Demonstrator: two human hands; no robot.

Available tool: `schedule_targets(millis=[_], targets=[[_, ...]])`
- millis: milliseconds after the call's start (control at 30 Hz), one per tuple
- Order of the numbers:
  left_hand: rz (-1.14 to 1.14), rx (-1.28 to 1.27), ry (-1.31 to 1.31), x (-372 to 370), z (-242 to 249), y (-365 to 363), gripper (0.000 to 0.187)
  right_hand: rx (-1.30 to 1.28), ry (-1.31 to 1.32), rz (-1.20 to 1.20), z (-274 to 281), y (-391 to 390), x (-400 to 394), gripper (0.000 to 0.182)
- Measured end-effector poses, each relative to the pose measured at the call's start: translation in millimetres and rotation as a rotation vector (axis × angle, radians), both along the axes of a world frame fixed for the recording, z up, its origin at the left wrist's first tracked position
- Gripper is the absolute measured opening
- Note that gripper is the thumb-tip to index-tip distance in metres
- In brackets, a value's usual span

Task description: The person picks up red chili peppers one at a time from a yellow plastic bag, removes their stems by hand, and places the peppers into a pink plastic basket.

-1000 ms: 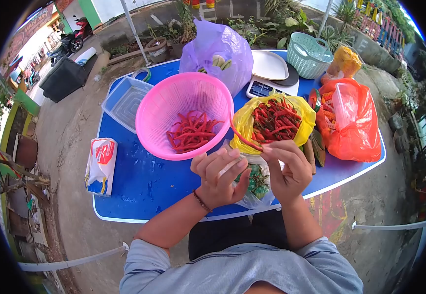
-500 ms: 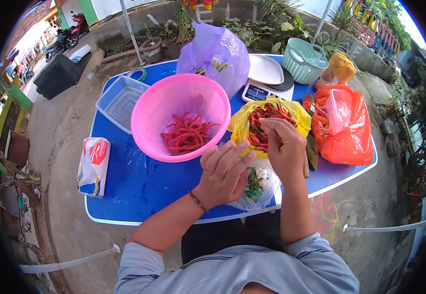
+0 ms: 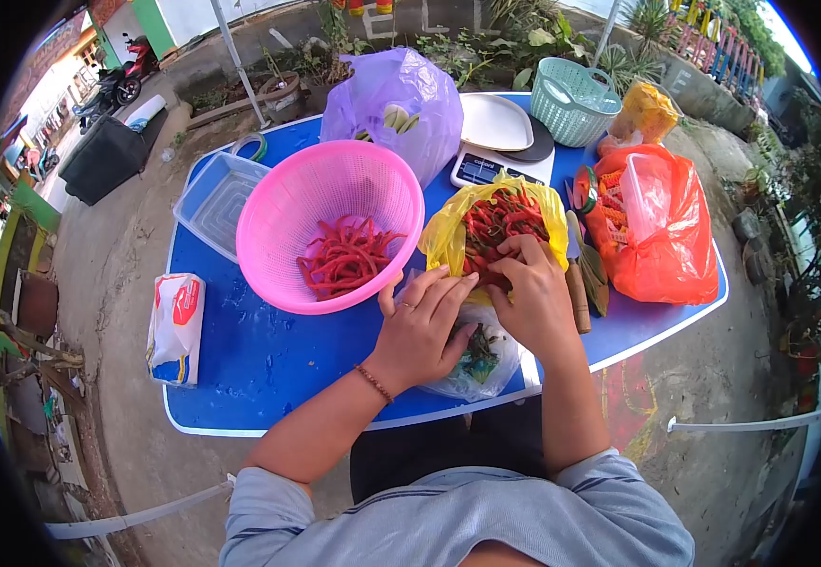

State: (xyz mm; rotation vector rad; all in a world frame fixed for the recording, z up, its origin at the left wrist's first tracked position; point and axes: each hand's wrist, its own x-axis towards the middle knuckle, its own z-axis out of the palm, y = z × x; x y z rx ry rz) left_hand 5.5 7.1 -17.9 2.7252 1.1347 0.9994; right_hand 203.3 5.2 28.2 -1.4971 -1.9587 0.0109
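Watched from my remote post, the right hand (image 3: 535,300) has come down onto the near part of the heaped red chilies (image 3: 507,215) since half a second ago, and the left hand (image 3: 420,333) has closed up toward it. Crowding them, the yellow bag (image 3: 444,231) sits just beyond my fingertips, the chilies filling its mouth, while the pink colander (image 3: 273,231) rises at left, a smaller pile of chilies (image 3: 346,260) in its bottom. A clear bag (image 3: 493,370) with green stems lies under and between my wrists; a wooden handle (image 3: 578,300) and the red-orange bag (image 3: 680,250) flank the right side. Beyond stand the purple bag (image 3: 429,99), the kitchen scale (image 3: 475,170) and the green basket (image 3: 569,109). Blue bench (image 3: 250,378) top, marked with wet patches, runs left from my left wrist to a white packet (image 3: 176,326) near the side edge; the pale near edge passes beneath both forearms. My left grip is loosely spread, thumb apart from the fingers, its fingertips beside the bag's near rim. My right grip shows thumb and forefinger parted among the chilies; whether it pinches one, I cannot tell.
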Motion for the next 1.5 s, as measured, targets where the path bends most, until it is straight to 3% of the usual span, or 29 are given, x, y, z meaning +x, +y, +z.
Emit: schedule_targets(millis=[133,433,633,767,867,967,1267,1500], targets=[[-0.023,0.009,-0.028,-2,1,1,0.058,0.047,-0.062,-0.028,-5,3,-2,0.019],[-0.056,0.117,-0.242,-2,7,-5,0.056,0.295,0.351,-0.045,2,1,-3,0.022],[-0.091,0.153,-0.278,-7,7,-4,0.053,0.550,0.427,0.054,2,3,-8,0.029],[-0.123,0.036,-0.464,-7,7,-4,0.046,0.267,0.433,0.336,9,-7,-5,0.029],[-0.124,-0.035,-0.383,-13,13,-5,0.035,0.176,0.444,0.473,-2,-13,-6,0.035],[-0.067,0.013,-0.454,-7,15,-5,0.021,0.083,0.526,0.376,-4,-21,-9,0.033],[-0.043,0.066,-0.464,-5,19,-8,0.014,0.184,0.360,0.283,0,-35,-3,0.023],[-0.125,0.088,-0.407,-5,20,-5,0.014,0.124,0.331,0.292,2,-42,-8,0.013]])
